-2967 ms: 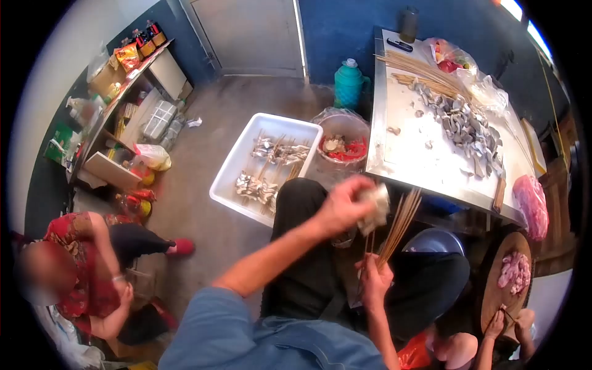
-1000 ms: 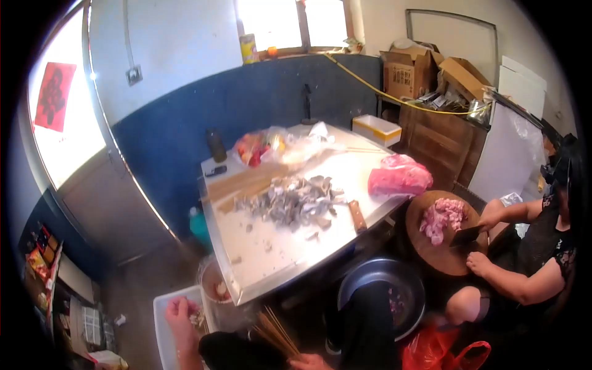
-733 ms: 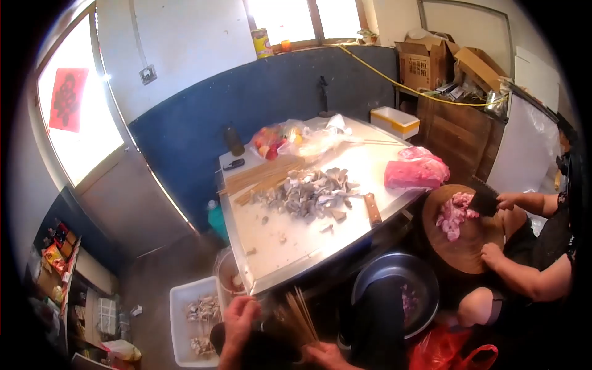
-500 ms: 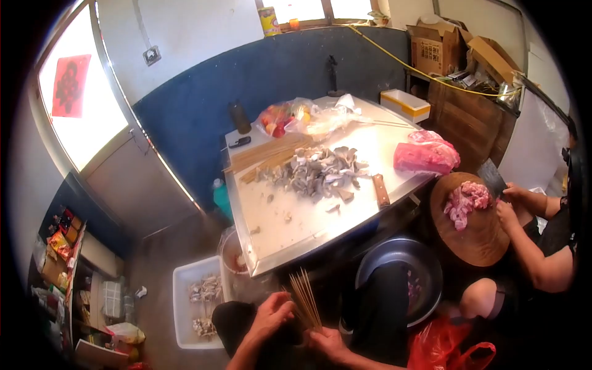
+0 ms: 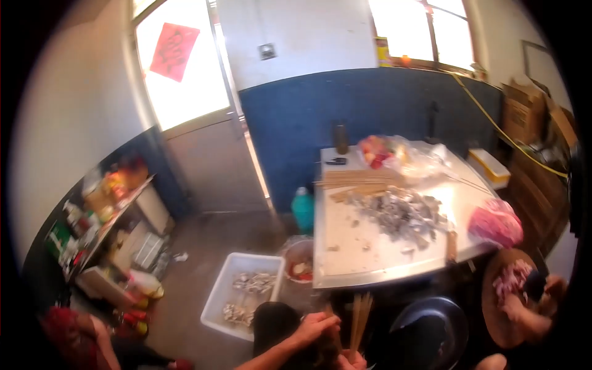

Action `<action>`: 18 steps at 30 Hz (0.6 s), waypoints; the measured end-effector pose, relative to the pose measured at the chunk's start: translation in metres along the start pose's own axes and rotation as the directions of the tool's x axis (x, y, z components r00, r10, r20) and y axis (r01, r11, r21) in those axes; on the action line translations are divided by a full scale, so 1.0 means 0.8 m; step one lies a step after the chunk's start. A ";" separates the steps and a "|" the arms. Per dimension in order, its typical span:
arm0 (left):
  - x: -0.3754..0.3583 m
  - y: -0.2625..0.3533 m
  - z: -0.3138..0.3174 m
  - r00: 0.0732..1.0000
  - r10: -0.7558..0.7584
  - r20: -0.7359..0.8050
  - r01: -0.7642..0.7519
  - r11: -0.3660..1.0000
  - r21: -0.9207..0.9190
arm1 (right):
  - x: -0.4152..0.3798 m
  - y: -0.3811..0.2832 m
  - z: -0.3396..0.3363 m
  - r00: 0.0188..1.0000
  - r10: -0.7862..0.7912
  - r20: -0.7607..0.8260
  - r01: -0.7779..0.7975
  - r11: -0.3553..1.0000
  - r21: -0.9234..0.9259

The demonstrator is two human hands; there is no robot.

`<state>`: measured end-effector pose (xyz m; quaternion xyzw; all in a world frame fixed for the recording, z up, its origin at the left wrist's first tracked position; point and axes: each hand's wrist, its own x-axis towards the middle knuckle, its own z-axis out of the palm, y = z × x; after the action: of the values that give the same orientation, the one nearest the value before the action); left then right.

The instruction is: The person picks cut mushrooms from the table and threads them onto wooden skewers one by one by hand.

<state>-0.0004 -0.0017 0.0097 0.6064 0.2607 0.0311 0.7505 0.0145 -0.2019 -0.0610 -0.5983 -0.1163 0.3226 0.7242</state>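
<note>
A bundle of thin wooden skewers point(image 5: 361, 320) stands upright in my right hand point(image 5: 351, 360), low in the middle of the view. Just to its left, my left hand point(image 5: 317, 327) is closed, fingers pinched around a few more skewers. Both hands are over my lap. On the table ahead lies a heap of grey mushrooms point(image 5: 404, 216), with more skewers point(image 5: 357, 179) laid behind it. A white tray point(image 5: 213, 300) with skewered mushroom pieces point(image 5: 256, 282) is on the floor to the left.
A metal-edged table point(image 5: 345, 265) carries plastic bags point(image 5: 419, 161) and pink meat point(image 5: 495, 223). At right, a co-worker's hand point(image 5: 515, 308) touches cut meat on a round board point(image 5: 493, 320). A dark basin point(image 5: 456, 320), a bucket point(image 5: 299, 246) and another person point(image 5: 86, 339) at lower left also show.
The view has swung left, bringing the other person at lower left into sight. My left hand now holds some skewers apart from the bundle. The co-worker's hand has moved onto the cut meat.
</note>
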 end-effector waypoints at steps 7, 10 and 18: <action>0.002 0.004 0.006 0.987 0.159 0.040 -0.158 0.987 -0.011 | 0.001 -0.014 0.001 0.996 -0.065 -0.058 0.064 0.998 -0.014; -0.006 0.015 0.009 0.973 0.210 -0.100 -0.216 0.975 -0.053 | -0.004 -0.039 0.001 0.990 0.116 -0.082 -0.116 0.993 0.004; 0.001 0.054 -0.003 0.835 0.473 -0.280 -0.477 0.877 0.057 | -0.001 -0.027 -0.005 0.993 -0.014 -0.114 0.002 0.994 -0.108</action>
<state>0.0108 0.0119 0.0495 0.6355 0.2075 0.3053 0.6781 0.0230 -0.2071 -0.0413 -0.6537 -0.0941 0.2780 0.6975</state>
